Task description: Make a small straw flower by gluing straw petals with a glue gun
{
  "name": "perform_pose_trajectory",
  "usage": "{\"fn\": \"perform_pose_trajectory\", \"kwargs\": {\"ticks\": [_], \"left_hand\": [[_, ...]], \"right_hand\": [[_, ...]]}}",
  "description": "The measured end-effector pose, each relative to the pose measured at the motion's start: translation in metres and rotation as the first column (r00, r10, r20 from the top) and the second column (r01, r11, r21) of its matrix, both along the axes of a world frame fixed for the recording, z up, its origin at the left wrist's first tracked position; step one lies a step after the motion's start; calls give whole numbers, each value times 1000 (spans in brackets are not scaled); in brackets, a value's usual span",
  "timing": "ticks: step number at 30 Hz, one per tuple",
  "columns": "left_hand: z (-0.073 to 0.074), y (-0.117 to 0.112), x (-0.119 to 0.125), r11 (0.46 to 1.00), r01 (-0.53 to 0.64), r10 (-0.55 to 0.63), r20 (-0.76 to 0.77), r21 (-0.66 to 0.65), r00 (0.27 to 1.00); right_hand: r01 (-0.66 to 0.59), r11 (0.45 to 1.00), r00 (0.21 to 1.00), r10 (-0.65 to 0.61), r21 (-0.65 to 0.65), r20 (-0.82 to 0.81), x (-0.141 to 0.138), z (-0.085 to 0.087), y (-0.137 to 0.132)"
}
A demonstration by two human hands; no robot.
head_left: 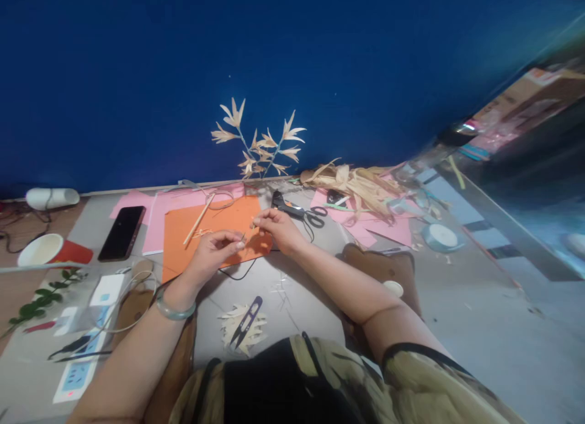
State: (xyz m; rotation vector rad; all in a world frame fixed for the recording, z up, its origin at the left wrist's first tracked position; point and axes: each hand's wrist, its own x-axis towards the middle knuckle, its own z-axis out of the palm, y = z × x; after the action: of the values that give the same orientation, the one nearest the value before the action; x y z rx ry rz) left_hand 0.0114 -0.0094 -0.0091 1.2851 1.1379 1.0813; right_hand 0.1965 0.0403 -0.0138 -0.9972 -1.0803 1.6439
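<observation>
Over the orange sheet (176, 226), my left hand (214, 253) is closed in a pinch, with a thin dark sliver showing at its fingertips. Close by on its right, my right hand (280, 230) also pinches, its fingertips bent toward the left ones. Whatever it holds is too small to name. Behind both hands stand branches of pale dried-husk flowers (262, 150) on thin green-grey stems. A wooden stick (199, 220) and some fine pale strips (201, 233) lie on the orange sheet. Thread snips (247, 322) rest on a pile of pale cut petals (231, 319) nearer my body.
To the right lie a black glue gun (287, 204), scissors (316, 216), dried husks (347, 186) and a tape roll (441, 237). On the left are a phone (122, 232), a paper cup (55, 251), a power strip (80, 375) and cords. A blue wall (137, 95) rises behind.
</observation>
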Motion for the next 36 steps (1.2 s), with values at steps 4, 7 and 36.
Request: {"fn": "perform_pose_trajectory", "kwargs": {"ticks": [4, 7, 36], "left_hand": [[-3, 2, -3, 996, 86, -84, -65, 21, 994], [-7, 3, -4, 996, 94, -94, -175, -11, 980], [-15, 13, -15, 982, -92, 143, -330, 165, 933]], "right_hand": [[-116, 993, 990, 112, 36, 79, -5, 2, -10], [-143, 987, 984, 135, 66, 116, -8, -1, -14], [-666, 638, 228, -322, 388, 919, 53, 76, -17]]}}
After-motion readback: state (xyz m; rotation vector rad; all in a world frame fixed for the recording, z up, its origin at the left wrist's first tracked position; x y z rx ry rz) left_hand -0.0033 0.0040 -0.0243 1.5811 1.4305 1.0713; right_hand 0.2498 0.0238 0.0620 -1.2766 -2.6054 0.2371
